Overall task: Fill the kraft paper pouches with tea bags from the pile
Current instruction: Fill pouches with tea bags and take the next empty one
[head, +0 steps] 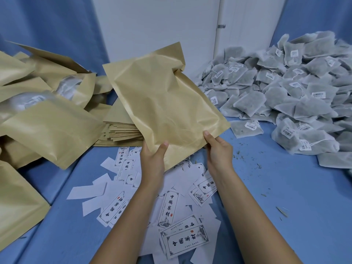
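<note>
A large kraft paper pouch (pixel 163 103) is held up above the blue table, tilted with its far end to the upper right. My left hand (pixel 153 157) grips its near edge, thumb on top. My right hand (pixel 219 149) pinches the near right corner. A big pile of grey tea bags (pixel 289 92) with white barcode tags lies to the right. On the left, several kraft pouches (pixel 49 126) lie heaped, some with tea bags showing at their mouths. A flat stack of kraft pouches (pixel 122 128) sits behind the held one.
White printed labels (pixel 171 210) with black characters are scattered on the blue table (pixel 285 187) under my arms. Loose tea crumbs dot the table at right. A white wall and blue curtains stand behind.
</note>
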### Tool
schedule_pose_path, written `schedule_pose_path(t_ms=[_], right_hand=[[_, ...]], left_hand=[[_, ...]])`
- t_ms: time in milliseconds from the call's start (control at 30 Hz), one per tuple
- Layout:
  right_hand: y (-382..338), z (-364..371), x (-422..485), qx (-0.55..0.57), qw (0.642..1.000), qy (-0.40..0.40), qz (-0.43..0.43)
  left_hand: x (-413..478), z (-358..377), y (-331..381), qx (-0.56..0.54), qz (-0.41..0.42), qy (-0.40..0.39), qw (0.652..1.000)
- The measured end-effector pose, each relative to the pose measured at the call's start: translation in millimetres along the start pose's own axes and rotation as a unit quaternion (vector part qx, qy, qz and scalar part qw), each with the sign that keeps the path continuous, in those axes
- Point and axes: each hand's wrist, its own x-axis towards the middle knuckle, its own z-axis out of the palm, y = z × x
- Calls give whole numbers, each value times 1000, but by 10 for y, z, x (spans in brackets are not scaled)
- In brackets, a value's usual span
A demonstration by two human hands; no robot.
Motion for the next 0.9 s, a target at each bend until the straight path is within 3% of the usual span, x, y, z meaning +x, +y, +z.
schedule_pose_path(t_ms=[200, 400, 567, 733, 900], right_hand=[[-9, 37, -48, -32, 996, -76, 32], [-10, 51, -85, -88, 994, -61, -8], [15, 43, -62, -94, 990, -102, 5], [7, 35, -70, -91, 994, -67, -11], [65, 106, -136, -117, 989, -89, 31]], left_hand=[[12, -8, 17, -28, -6, 18, 999], [13, 20, 0, -37, -39, 18, 998], [10, 7, 5, -54, -52, 28, 997], [-14, 44, -5, -58, -54, 24, 997], [-6, 37, -36, -69, -51, 23, 996]])
